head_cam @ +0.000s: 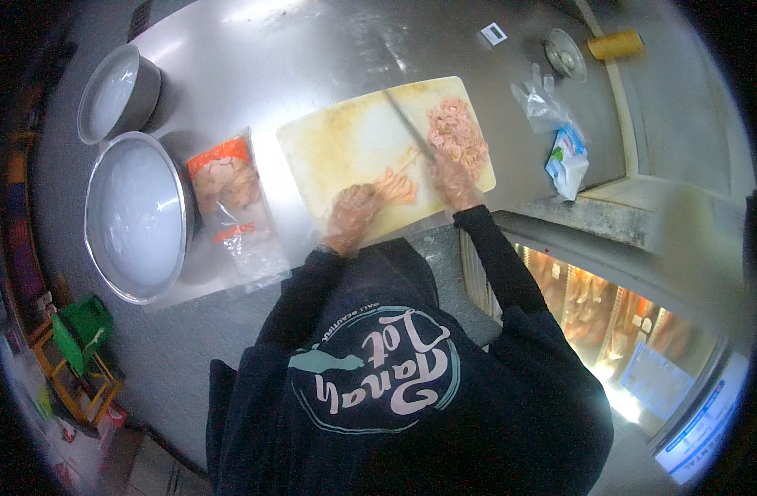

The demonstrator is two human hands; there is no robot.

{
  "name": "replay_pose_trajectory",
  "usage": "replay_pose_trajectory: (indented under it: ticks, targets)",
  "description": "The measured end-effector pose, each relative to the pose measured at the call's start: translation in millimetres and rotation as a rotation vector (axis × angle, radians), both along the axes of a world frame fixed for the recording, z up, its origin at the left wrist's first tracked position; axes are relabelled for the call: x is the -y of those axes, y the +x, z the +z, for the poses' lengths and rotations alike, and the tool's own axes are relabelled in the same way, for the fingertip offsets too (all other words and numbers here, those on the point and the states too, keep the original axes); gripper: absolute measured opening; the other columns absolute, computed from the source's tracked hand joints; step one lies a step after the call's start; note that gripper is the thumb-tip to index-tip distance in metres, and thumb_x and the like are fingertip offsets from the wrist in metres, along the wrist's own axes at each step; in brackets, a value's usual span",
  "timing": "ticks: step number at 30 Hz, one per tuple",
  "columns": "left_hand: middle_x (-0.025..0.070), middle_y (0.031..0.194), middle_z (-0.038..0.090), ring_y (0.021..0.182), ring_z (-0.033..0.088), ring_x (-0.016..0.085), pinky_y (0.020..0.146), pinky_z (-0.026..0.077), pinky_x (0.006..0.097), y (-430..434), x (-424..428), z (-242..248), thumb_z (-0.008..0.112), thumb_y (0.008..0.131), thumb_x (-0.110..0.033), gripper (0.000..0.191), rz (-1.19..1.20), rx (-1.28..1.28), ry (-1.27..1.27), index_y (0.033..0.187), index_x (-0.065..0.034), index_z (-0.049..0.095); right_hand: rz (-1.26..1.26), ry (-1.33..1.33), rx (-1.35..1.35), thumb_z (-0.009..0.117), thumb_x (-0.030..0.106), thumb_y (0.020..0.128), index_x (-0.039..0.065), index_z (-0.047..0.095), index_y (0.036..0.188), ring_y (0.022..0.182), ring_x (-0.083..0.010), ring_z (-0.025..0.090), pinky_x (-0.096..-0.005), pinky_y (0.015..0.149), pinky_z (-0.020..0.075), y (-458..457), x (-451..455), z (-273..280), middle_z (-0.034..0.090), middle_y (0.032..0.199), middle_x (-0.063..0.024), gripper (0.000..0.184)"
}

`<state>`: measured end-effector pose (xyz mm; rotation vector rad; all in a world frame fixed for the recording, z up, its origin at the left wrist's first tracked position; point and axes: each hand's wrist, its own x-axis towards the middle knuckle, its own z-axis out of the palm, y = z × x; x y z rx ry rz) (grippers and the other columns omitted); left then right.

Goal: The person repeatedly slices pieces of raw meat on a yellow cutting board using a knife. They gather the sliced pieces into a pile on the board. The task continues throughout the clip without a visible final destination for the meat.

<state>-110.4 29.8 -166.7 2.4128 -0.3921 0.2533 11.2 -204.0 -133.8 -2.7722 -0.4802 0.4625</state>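
Observation:
A pale cutting board (354, 142) lies at an angle on a steel table. My right hand (456, 183), in a clear glove, grips a knife (406, 124) whose blurred blade points up and left across the board. Under the fingertips of my left hand (354, 211), also gloved, is a flat pinkish piece of raw meat (397, 186). Thin strips trail from it towards the knife. A heap of chopped meat (454, 127) covers the board's right end, just beyond my right hand. The knife's handle is hidden in my fist.
Left of the board are a plastic pack of raw meat (226, 180), a large metal bowl (137, 223) and a smaller one (109, 96). To the right lie a clear plastic glove (539, 102) and a blue-white packet (567, 155). A lit display refrigerator (601, 304) stands at lower right.

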Motion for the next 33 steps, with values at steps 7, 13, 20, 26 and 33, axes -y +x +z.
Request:
replay_pose_trajectory:
  ticks: [7,13,20,26,33]
  targets:
    - [0.0101,0.105,0.061,0.101,0.058,0.03,0.086,0.048,0.0433,0,1,-7,0.064,0.08,-0.017,0.022,0.008,0.012,0.0,0.101,-0.0096,0.065,-0.164,0.062,0.0,0.05,0.022,0.095,0.0,0.057,0.102,0.083,-0.0429,0.063,-0.0515,0.073,0.0498,-2,-2,3,0.064,0.087,-0.0233,0.023]
    - [0.0115,0.103,0.061,0.099,0.058,0.031,0.084,0.048,0.0432,-2,1,-10,0.064,0.08,-0.015,0.021,0.001,-0.012,0.043,0.101,-0.0093,0.065,-0.113,0.131,-0.124,0.051,0.014,0.093,-0.002,0.057,0.098,0.085,-0.045,0.061,-0.0534,0.076,0.0487,-53,-20,24,0.063,0.089,-0.0267,0.018]
    - [0.01,0.104,0.061,0.099,0.057,0.031,0.084,0.046,0.0435,-5,-5,-10,0.061,0.08,-0.012,0.02,-0.082,-0.013,-0.074,0.099,-0.0081,0.064,-0.406,0.136,-0.003,0.055,0.007,0.084,-0.009,0.053,0.102,0.098,-0.0458,0.054,-0.0506,0.084,0.0467,-96,-30,21,0.051,0.102,-0.0277,0.024]
    - [0.0096,0.106,0.058,0.101,0.055,0.029,0.087,0.043,0.0407,-2,-4,-4,0.059,0.081,-0.013,0.021,-0.077,-0.038,-0.007,0.101,-0.0098,0.063,-0.199,-0.036,0.063,0.05,0.009,0.091,-0.007,0.053,0.105,0.088,-0.0429,0.059,-0.0503,0.075,0.0501,-103,-69,4,0.052,0.103,-0.0284,0.022]
    - [0.0101,0.109,0.057,0.104,0.054,0.029,0.088,0.045,0.0409,-6,-7,-7,0.058,0.083,-0.012,0.027,-0.072,-0.067,0.03,0.109,-0.0085,0.062,-0.367,0.298,0.132,0.047,0.03,0.097,-0.001,0.049,0.106,0.089,-0.0501,0.059,-0.0551,0.075,0.0475,84,-111,-20,0.061,0.088,-0.0316,0.032]
